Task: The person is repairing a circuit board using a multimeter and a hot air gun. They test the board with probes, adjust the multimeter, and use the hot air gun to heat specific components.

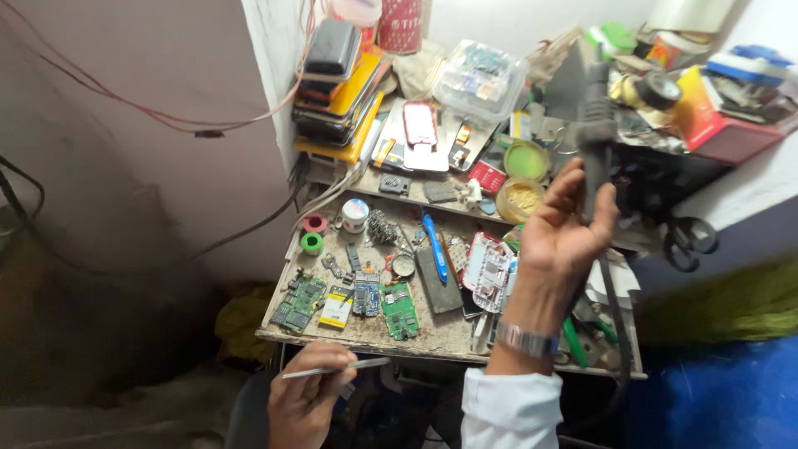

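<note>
At frame centre-right, the right hand (559, 235) is gripping the hot-air handle (595, 125) firmly; lower centre, left hand (303, 397) fingers are pinching tweezers (337, 367). Nozzle is best kept clear of the cluttered bench (366, 328).

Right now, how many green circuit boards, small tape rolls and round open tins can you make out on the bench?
Green circuit boards: 3
Small tape rolls: 2, one pink, one green
Round open tins: 2, one green, one yellowish
Total: 7
</note>
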